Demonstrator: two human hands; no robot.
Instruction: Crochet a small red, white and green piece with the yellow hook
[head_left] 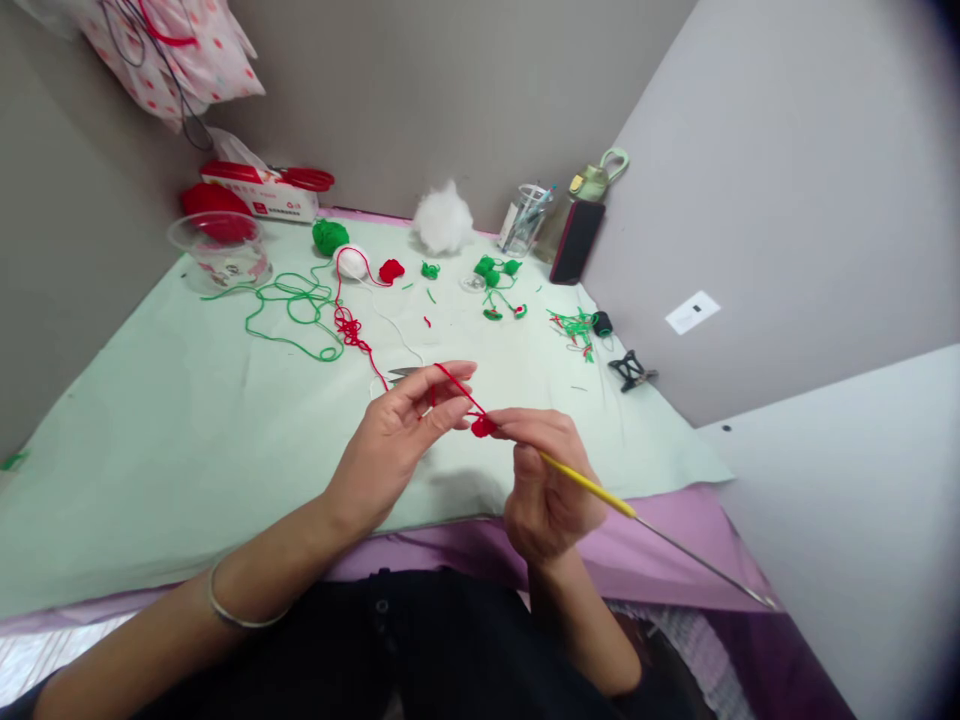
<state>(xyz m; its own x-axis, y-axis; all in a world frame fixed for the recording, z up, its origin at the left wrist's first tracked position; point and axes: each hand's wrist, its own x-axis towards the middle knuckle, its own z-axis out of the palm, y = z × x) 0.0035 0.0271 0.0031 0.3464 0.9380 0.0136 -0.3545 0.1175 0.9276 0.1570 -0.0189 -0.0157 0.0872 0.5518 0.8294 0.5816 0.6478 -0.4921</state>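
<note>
In my right hand is a crochet hook with a yellow grip and a long metal shaft that points down to the right. Its working tip is hidden at a small red crochet piece, which hangs between my two hands. Red yarn runs taut over the raised index finger of my left hand to that piece. The left thumb and fingers are closed around the yarn. Partly hidden behind the left fingers are scissor blades on the pale green cloth.
Tangled red yarn and loose green yarn lie left of centre. Behind are a clear tub, yarn balls, white stuffing and small green crochet pieces. A phone leans against a bottle at right.
</note>
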